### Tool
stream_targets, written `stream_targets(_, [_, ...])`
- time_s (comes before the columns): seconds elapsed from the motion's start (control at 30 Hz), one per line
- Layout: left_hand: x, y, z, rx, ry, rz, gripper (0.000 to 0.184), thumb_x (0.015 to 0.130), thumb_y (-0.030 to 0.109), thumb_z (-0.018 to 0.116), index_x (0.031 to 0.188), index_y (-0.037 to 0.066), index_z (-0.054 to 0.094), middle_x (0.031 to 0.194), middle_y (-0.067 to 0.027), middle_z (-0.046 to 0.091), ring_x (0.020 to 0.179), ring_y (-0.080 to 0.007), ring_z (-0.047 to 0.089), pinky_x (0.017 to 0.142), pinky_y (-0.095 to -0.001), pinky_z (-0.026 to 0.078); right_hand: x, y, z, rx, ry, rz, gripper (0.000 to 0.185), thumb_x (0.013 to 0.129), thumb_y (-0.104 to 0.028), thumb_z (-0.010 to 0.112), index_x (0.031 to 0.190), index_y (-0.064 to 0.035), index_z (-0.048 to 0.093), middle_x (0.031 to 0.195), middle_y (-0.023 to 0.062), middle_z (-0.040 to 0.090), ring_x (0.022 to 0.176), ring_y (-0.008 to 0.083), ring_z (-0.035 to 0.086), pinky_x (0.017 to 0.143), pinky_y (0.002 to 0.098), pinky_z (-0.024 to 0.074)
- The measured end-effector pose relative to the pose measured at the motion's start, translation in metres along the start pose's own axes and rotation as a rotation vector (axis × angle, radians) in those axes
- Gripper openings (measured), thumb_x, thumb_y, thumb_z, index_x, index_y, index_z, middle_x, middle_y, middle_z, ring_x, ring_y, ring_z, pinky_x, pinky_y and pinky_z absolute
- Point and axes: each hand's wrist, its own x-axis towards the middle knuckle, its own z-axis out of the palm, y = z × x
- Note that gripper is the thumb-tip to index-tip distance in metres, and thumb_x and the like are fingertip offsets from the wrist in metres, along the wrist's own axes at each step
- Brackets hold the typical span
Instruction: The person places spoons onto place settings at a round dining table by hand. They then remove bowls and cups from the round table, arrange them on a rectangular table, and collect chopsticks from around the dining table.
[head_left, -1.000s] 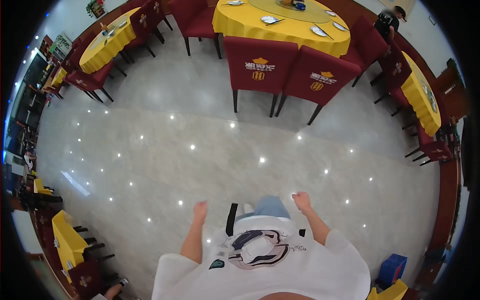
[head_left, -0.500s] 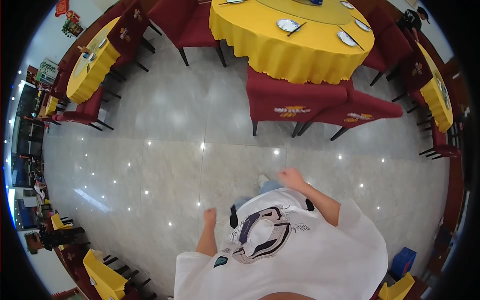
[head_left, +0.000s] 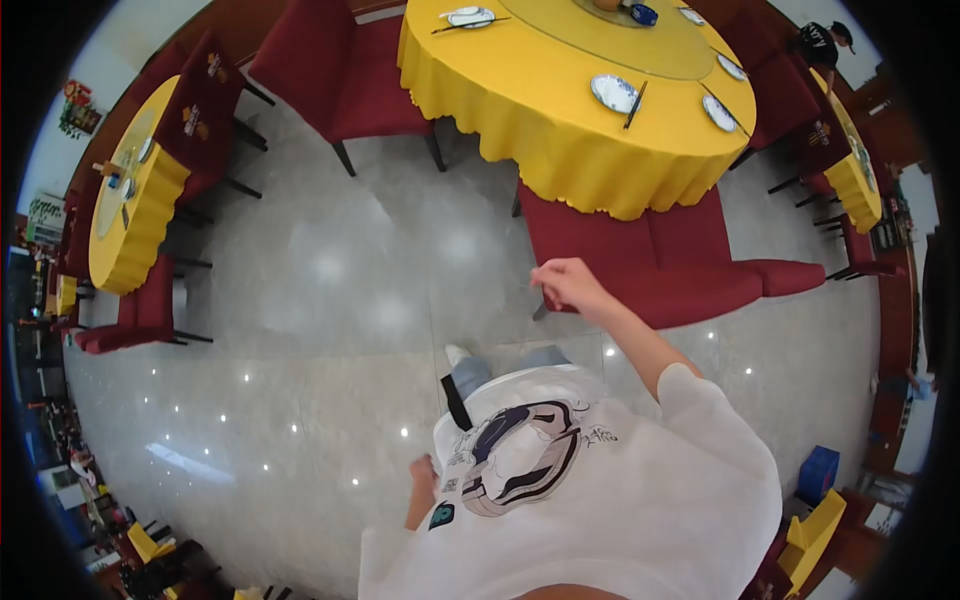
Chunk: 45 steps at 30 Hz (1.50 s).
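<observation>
My right hand [head_left: 570, 284] is raised in front of me with its fingers loosely curled and nothing visible in them. In the view it overlaps the near edge of a dark red chair [head_left: 650, 290]; whether they touch, I cannot tell. Lower down, beside my white shirt, hangs my left hand [head_left: 423, 476], its fingers curled in with no object showing. Beyond the chair stands a round table with a yellow cloth [head_left: 480, 105]. On it lie a patterned plate [head_left: 614, 94], a pair of chopsticks [head_left: 636, 106] and another plate [head_left: 718, 114].
Another red chair [head_left: 350, 90] stands left of the table. A second yellow-covered table [head_left: 150, 190] with chairs is at far left, a third [head_left: 850, 175] at far right. A person in dark clothes [head_left: 822, 45] is there. A blue box [head_left: 818, 474] sits at lower right.
I have come closer to the round table and its near chairs. My right hand has swung up and forward toward the chair; my left hand has dropped back along my side.
</observation>
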Motion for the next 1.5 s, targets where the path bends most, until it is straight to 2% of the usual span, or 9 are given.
stream_targets(0.03, [0.031, 0.066, -0.047, -0.304, 0.201, 0.128, 0.029, 0.078, 0.023, 0.053, 0.065, -0.002, 0.054, 0.051, -0.0108, 0.05, 0.039, -0.0225, 0.049, 0.037, -0.0365, 0.04, 0.019, -0.009, -0.011, 0.091, 0.145, 0.013, 0.023, 0.085, -0.025, 0.06, 0.079, -0.0026, 0.063, 0.055, -0.0007, 0.048, 0.046, 0.0068, 0.044, 0.041, 0.0228, 0.0364])
stream_targets(0.07, [0.063, 0.122, -0.084, -0.406, 0.257, -0.19, 0.031, 0.078, 0.025, 0.054, 0.062, -0.001, 0.054, 0.051, -0.0098, 0.049, 0.038, -0.0224, 0.048, 0.037, -0.0364, 0.039, 0.037, -0.015, -0.026, 0.099, 0.247, 0.001, 0.021, 0.084, -0.024, 0.06, 0.082, -0.0031, 0.063, 0.059, 0.0006, 0.05, 0.049, 0.0074, 0.045, 0.042, 0.0234, 0.0382])
stream_targets(0.27, [0.23, 0.384, -0.256, 0.108, 0.325, 0.222, 0.033, 0.081, 0.028, 0.055, 0.086, -0.004, 0.061, 0.082, -0.022, 0.064, 0.079, -0.0353, 0.062, 0.07, -0.0407, 0.047, 0.131, -0.014, -0.137, 0.034, 0.744, 0.116, 0.031, 0.085, -0.024, 0.058, 0.106, -0.0014, 0.058, 0.079, 0.0049, 0.056, 0.06, 0.0101, 0.051, 0.049, 0.0246, 0.0452])
stream_targets(0.37, [0.267, 0.51, -0.275, 0.061, 0.387, 0.449, 0.031, 0.083, 0.027, 0.056, 0.093, -0.001, 0.06, 0.085, -0.02, 0.065, 0.083, -0.0342, 0.063, 0.072, -0.0388, 0.048, 0.189, -0.015, -0.197, -0.034, 0.925, 0.071, 0.04, 0.085, -0.026, 0.058, 0.115, 0.0002, 0.053, 0.084, 0.0053, 0.056, 0.064, 0.0105, 0.051, 0.052, 0.0243, 0.0449])
stream_targets(0.5, [0.322, 0.671, -0.273, 0.199, 0.196, 0.692, 0.026, 0.081, 0.024, 0.058, 0.093, 0.001, 0.06, 0.082, -0.0177, 0.064, 0.079, -0.0347, 0.062, 0.071, -0.0401, 0.048, 0.296, 0.002, -0.319, -0.562, 1.213, 0.097, 0.059, 0.081, -0.032, 0.06, 0.126, 0.0021, 0.045, 0.11, 0.0262, 0.053, 0.103, 0.0389, 0.052, 0.093, 0.043, 0.0396])
stream_targets(0.67, [0.401, 0.896, -0.276, 0.333, 0.307, 1.091, 0.033, 0.078, 0.018, 0.062, 0.104, 0.0, 0.052, 0.095, -0.0185, 0.055, 0.09, -0.0361, 0.053, 0.076, -0.0436, 0.043, 0.382, 0.002, -0.388, -0.607, 1.405, 0.195, 0.063, 0.086, -0.041, 0.052, 0.132, -0.0002, 0.037, 0.114, 0.0331, 0.044, 0.1, 0.0487, 0.049, 0.091, 0.046, 0.0395])
stream_targets(0.83, [0.499, 1.071, -0.279, 0.607, 0.547, 1.056, 0.043, 0.077, 0.02, 0.063, 0.112, 0.003, 0.047, 0.106, -0.0171, 0.05, 0.096, -0.0335, 0.05, 0.08, -0.0432, 0.042, 0.408, -0.014, -0.388, -0.676, 1.31, 0.385, 0.057, 0.089, -0.038, 0.049, 0.131, -0.001, 0.039, 0.11, 0.0313, 0.047, 0.098, 0.0464, 0.05, 0.089, 0.0455, 0.0406])
stream_targets(1.2, [0.62, 1.147, -0.273, 1.058, 0.527, 1.028, 0.035, 0.079, 0.017, 0.057, 0.111, 0.006, 0.047, 0.098, -0.0111, 0.054, 0.097, -0.0277, 0.053, 0.083, -0.0387, 0.042, 0.406, -0.04, -0.398, -0.776, 1.328, 0.425, 0.029, 0.09, -0.01, 0.047, 0.116, 0.0031, 0.048, 0.112, 0.0222, 0.055, 0.106, 0.0371, 0.051, 0.088, 0.0406, 0.0414])
stream_targets(1.5, [0.593, 1.121, -0.311, 0.337, 0.338, 0.972, 0.015, 0.09, 0.017, 0.043, 0.097, 0.004, 0.047, 0.086, -0.0181, 0.059, 0.08, -0.0365, 0.059, 0.065, -0.05, 0.046, 0.414, -0.185, -0.312, -0.937, 1.385, 0.104, 0.03, 0.095, -0.008, 0.04, 0.12, 0.0069, 0.046, 0.116, 0.0218, 0.054, 0.108, 0.0354, 0.051, 0.091, 0.0394, 0.0408])
